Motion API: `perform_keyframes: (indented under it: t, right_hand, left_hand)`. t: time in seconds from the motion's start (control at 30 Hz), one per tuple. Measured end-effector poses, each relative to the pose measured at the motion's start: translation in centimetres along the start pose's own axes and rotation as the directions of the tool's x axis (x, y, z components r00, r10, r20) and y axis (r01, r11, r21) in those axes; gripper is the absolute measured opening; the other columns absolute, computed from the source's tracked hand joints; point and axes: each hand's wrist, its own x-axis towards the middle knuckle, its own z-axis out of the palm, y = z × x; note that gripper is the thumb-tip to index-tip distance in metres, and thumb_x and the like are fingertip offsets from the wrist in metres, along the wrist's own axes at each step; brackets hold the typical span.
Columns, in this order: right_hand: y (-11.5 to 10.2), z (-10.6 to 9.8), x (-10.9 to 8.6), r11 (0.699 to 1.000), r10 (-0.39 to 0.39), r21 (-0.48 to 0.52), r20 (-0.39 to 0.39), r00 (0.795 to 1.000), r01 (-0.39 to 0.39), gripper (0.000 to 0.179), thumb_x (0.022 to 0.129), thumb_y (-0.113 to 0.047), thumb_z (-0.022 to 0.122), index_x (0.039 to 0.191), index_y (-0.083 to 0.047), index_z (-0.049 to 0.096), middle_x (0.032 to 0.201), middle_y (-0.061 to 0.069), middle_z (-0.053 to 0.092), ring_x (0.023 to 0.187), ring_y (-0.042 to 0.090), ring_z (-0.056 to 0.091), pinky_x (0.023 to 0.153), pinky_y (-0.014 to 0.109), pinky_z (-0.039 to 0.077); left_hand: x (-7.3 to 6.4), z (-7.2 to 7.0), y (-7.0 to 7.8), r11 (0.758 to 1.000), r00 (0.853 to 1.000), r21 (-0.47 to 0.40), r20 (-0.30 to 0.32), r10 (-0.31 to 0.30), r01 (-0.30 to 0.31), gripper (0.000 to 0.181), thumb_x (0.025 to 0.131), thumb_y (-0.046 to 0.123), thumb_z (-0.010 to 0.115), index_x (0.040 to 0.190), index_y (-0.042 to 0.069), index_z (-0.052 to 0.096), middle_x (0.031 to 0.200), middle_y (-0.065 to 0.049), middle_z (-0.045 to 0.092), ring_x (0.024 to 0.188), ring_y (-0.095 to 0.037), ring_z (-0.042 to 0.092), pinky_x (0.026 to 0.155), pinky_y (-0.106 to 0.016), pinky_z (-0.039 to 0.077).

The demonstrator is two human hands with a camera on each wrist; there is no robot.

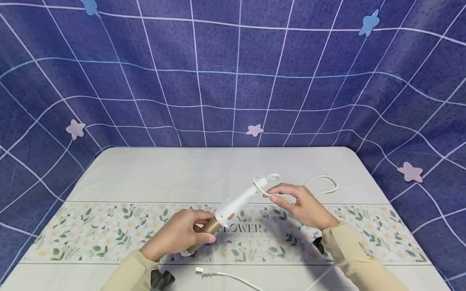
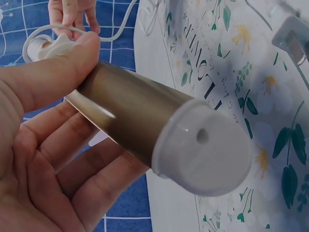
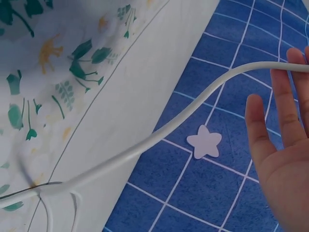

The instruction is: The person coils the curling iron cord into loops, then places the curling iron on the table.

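While the left hand grips a curling iron by its gold barrel, the right hand pinches the white cord.
Slanting above the floral band of the tablecloth, it pairs the barrel's smooth metallic sheen with a tapered white handle; a round white cap with a small hole closes the tip. The cord coils like a spring at the handle's end, and its plug lies on pale cloth.
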Motion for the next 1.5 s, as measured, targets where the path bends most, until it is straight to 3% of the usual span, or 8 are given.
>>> perform_keyframes:
  t: [0.23, 0.47, 0.77, 0.9, 1.03, 1.27, 1.5]
  right_hand:
    - [0.0, -0.8, 0.2, 1.0, -0.022, -0.01, 0.045, 0.999, 0.023, 0.023, 0.088, -0.027, 0.059, 0.11, -0.024, 0.065, 0.11, -0.011, 0.062, 0.106, 0.011, 0.055, 0.092, 0.033, 0.042]
    - [0.0, -1.4, 0.4, 1.0, -0.013, 0.022, 0.113, 0.994, 0.011, 0.02, 0.086, -0.03, 0.061, 0.105, -0.028, 0.067, 0.108, -0.012, 0.062, 0.107, 0.01, 0.054, 0.094, 0.035, 0.04]
    - [0.4, -1.4, 0.9, 1.0, -0.004, -0.013, 0.206, 0.979, 0.006, 0.026, 0.086, -0.035, 0.06, 0.109, -0.022, 0.064, 0.105, -0.012, 0.061, 0.101, 0.009, 0.056, 0.091, 0.033, 0.042]
    - [0.4, -1.6, 1.3, 0.999, 0.005, -0.034, 0.232, 0.973, 0.004, 0.034, 0.084, -0.037, 0.062, 0.114, -0.02, 0.062, 0.118, -0.005, 0.058, 0.11, 0.013, 0.052, 0.095, 0.037, 0.039]
    - [0.4, -2.0, 1.8, 0.999, -0.004, -0.042, 0.281, 0.96, 0.016, 0.032, 0.082, -0.027, 0.066, 0.113, -0.018, 0.064, 0.127, 0.006, 0.053, 0.118, 0.024, 0.047, 0.098, 0.044, 0.035]
    - [0.0, -2.7, 3.0, 0.994, -0.09, -0.025, 0.349, 0.933, 0.105, 0.027, 0.08, -0.011, 0.068, 0.105, -0.02, 0.069, 0.101, -0.013, 0.064, 0.095, 0.008, 0.059, 0.087, 0.029, 0.046]
    - [-1.2, -3.0, 3.9, 0.965, -0.117, -0.182, 0.354, 0.928, 0.191, 0.024, 0.085, -0.014, 0.063, 0.108, -0.019, 0.068, 0.099, -0.013, 0.062, 0.094, 0.004, 0.057, 0.085, 0.026, 0.045]
  left_hand:
    - [-0.1, -0.2, 0.0, 0.999, 0.999, -0.024, 0.004, 0.031, -0.031, 0.04, 0.076, 0.03, 0.072, 0.113, 0.02, 0.064, 0.106, -0.007, 0.065, 0.074, -0.009, 0.065, 0.056, -0.022, 0.051]
    - [-0.5, -0.6, 0.0, 0.998, 0.998, -0.035, 0.046, 0.044, -0.043, 0.038, 0.076, 0.03, 0.072, 0.113, 0.028, 0.064, 0.101, 0.006, 0.065, 0.069, -0.007, 0.063, 0.055, -0.027, 0.051]
    - [-0.7, -0.5, 0.0, 0.996, 0.994, -0.071, 0.091, 0.059, -0.053, 0.042, 0.074, 0.029, 0.073, 0.115, 0.025, 0.063, 0.098, 0.007, 0.065, 0.069, -0.009, 0.063, 0.058, -0.027, 0.052]
    - [-0.7, -0.7, -0.1, 0.995, 0.992, -0.085, 0.108, 0.063, -0.054, 0.045, 0.073, 0.031, 0.074, 0.116, 0.023, 0.063, 0.099, 0.006, 0.066, 0.074, -0.008, 0.064, 0.061, -0.026, 0.052]
    - [-0.8, -0.9, -0.2, 0.997, 0.991, -0.066, 0.121, 0.049, -0.042, 0.046, 0.074, 0.031, 0.073, 0.118, 0.022, 0.062, 0.099, 0.006, 0.066, 0.074, -0.008, 0.064, 0.061, -0.026, 0.051]
    - [-1.0, -1.1, -0.1, 0.998, 0.991, -0.019, 0.12, 0.055, -0.053, 0.046, 0.073, 0.032, 0.074, 0.116, 0.022, 0.063, 0.095, 0.009, 0.066, 0.074, -0.006, 0.063, 0.06, -0.025, 0.05]
    - [-0.9, -1.2, 0.0, 0.997, 0.994, 0.07, 0.107, 0.024, -0.031, 0.054, 0.069, 0.041, 0.074, 0.116, 0.017, 0.064, 0.093, 0.011, 0.067, 0.068, -0.005, 0.06, 0.057, -0.024, 0.048]
